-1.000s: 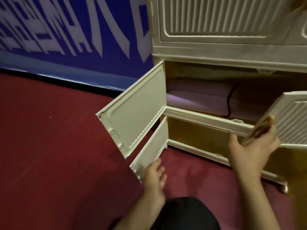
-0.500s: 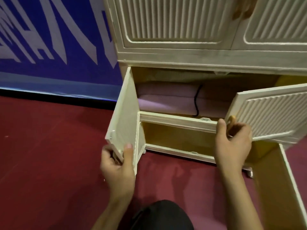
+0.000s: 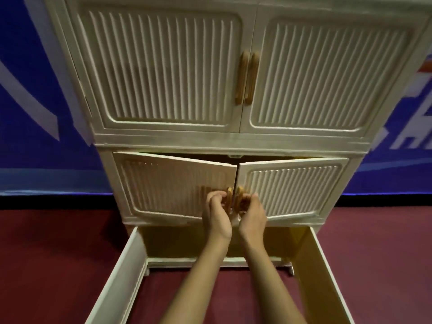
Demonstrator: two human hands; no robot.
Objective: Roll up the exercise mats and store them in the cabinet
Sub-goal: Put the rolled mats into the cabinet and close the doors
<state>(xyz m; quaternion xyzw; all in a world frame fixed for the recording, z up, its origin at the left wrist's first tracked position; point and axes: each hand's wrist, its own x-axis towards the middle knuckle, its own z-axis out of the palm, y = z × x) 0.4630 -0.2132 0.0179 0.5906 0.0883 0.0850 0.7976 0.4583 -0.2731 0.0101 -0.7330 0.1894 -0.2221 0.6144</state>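
Observation:
A cream ribbed cabinet (image 3: 229,141) stands in front of me. Its two middle doors are nearly together, with a thin gap at the top. My left hand (image 3: 216,216) grips the wooden handle of the left middle door (image 3: 173,185). My right hand (image 3: 251,217) grips the handle of the right middle door (image 3: 292,188). The doors hide the rolled mats, so none is in view. The bottom compartment's doors, left (image 3: 121,279) and right (image 3: 327,277), stand wide open toward me.
The upper pair of doors (image 3: 163,69) is closed, with two wooden handles (image 3: 246,78) at the centre. Dark red carpet (image 3: 46,253) covers the floor. A blue banner (image 3: 30,90) with white lettering runs along the wall behind.
Both middle doors have swung inward from wide open to nearly closed, hiding the pink rolled mats. My left hand moved from the door's edge to its handle. My view has centred on the cabinet.

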